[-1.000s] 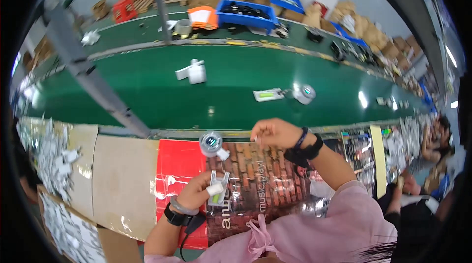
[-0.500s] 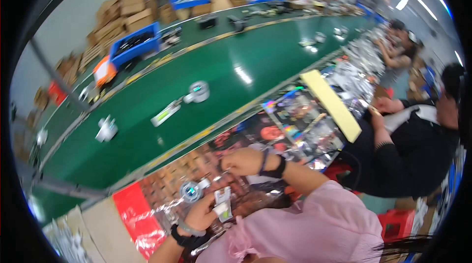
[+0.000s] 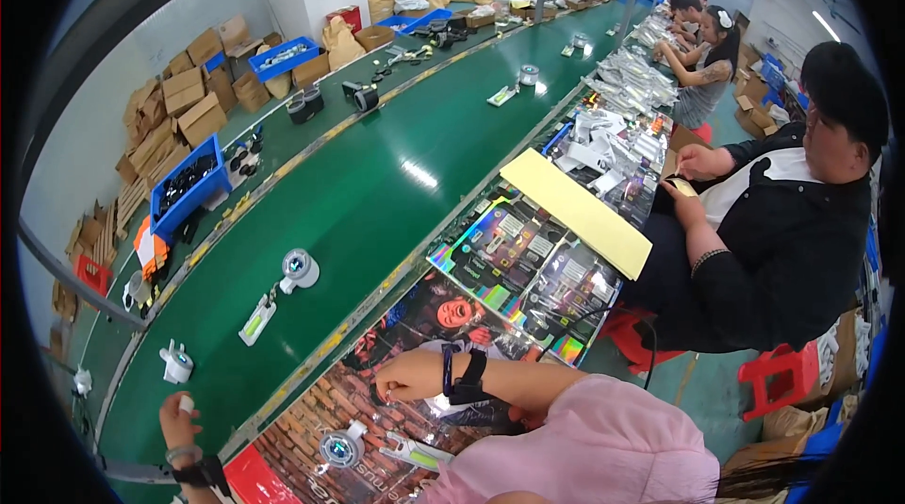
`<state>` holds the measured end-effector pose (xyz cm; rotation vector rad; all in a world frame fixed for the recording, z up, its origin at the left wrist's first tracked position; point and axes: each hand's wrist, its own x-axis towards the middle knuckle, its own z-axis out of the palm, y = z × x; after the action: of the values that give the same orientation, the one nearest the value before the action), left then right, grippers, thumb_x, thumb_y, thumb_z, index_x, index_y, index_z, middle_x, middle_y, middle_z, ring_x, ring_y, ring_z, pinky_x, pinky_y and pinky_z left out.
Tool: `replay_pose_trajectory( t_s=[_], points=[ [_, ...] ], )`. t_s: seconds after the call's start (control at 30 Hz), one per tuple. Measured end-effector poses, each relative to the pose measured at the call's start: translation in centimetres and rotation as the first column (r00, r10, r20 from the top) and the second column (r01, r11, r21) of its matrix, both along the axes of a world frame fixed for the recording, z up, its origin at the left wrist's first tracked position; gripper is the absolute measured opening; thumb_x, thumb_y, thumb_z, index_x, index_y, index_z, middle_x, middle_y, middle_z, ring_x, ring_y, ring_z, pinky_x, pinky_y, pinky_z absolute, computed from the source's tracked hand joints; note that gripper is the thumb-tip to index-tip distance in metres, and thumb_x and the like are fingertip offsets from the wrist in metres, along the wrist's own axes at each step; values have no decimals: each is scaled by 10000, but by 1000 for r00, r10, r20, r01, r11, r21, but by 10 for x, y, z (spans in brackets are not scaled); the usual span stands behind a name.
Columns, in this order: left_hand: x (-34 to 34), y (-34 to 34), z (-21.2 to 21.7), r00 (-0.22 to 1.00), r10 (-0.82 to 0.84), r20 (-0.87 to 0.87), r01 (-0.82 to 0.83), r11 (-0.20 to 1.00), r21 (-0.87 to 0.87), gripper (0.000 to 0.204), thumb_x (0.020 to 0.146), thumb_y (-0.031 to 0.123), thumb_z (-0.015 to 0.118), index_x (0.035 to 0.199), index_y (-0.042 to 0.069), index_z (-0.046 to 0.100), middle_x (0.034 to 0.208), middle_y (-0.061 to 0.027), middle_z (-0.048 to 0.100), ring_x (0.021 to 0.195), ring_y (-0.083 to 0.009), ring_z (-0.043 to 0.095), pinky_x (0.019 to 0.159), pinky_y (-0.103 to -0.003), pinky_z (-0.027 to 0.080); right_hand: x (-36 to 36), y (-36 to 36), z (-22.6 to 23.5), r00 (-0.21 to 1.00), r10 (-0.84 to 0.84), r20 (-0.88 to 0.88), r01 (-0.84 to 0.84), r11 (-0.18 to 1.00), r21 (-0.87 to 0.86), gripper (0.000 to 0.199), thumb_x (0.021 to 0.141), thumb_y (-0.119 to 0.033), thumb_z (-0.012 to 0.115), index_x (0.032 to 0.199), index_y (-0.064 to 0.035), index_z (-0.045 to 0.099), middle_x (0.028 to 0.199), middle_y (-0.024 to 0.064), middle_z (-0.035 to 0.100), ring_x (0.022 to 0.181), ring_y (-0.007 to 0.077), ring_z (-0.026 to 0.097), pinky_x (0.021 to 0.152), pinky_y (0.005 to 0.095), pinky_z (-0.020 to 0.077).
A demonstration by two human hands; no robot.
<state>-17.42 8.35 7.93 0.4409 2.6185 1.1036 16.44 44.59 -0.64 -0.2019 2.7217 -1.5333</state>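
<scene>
Roughly mid-cycle, judging by how things lie: the green conveyor belt (image 3: 377,193) runs from lower left to upper right of the frame & already carries several finished pcs — a round silver device (image 3: 299,267) w/ a small flat packet (image 3: 255,320) beside it at left-centre, a white plug-shaped part (image 3: 175,363) further down-left, more of the same far up the belt. Nearer the lower edge, the work surface (image 3: 396,363) w/ its printed brick-pattern sheet holds one more round silver device (image 3: 340,448) & a clear-wrapped packet (image 3: 412,453) just beside it, both untouched, so that set looks not yet sent off. Left hand (image 3: 179,421), bottom left corner, is at the belt's near edge; grip closed round a small white piece (image 3: 186,402) sticking up from the fingers, near the white plug part but apart from it. Right hand (image 3: 407,377), lower centre, rests fingertips-down on the sheet; grip pinched, cannot tell if anything's in it. Seated co-workers at right handle their own stacks.
</scene>
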Motion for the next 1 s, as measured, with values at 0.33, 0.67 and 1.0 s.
replay_pose_trajectory(
  t_s=[0.33,0.67,1.0],
  points=[
    [-173,-45,-155,791,-19,-612,-216,926,-309,859,651,-55,644,1428,99,311,1452,-135,361,1321,-331,366,1071,-426,325,-7,4,-6,996,40,84,-13,955,-297,99,878,-99,580,947,-37,615,737,62,623,630,147,592,557,296,458],
    [-155,-51,-94,608,-336,-719,-183,822,-539,723,650,10,663,1336,81,444,1336,-110,485,1283,-333,398,1061,-454,336,-19,-5,-4,996,66,-52,-80,931,-355,87,868,-110,581,906,-34,598,756,83,620,686,190,616,602,327,466],
    [-163,-16,-63,706,136,-695,-317,938,-139,467,759,-20,477,1202,95,567,1249,-160,552,1156,-340,516,970,-423,430,-11,0,29,981,-94,167,120,982,-149,107,862,-106,630,953,-49,633,792,87,601,680,198,614,604,289,482]
  ],
)
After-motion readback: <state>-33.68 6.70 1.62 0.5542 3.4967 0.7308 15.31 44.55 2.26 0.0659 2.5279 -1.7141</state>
